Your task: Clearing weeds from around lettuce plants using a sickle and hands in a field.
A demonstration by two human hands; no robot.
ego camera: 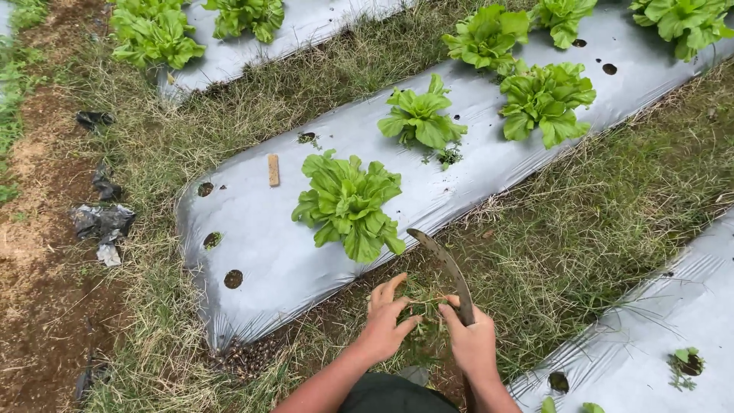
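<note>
My right hand (472,342) grips the handle of a curved sickle (442,261), whose dark blade arcs up and left toward the nearest lettuce plant (349,204). My left hand (386,321) closes its fingers around a tuft of green grass (423,303) between the two hands, low in the grassy furrow. The blade sits right behind the tuft. The lettuce grows from a hole in the silver plastic mulch sheet (267,252) covering the raised bed.
More lettuce plants (546,99) stand further along the bed, with several vacant planting holes (233,278) at its near end. A small wooden piece (273,170) lies on the sheet. A second mulched bed (657,336) runs at the right. Torn black plastic (102,222) lies at the left.
</note>
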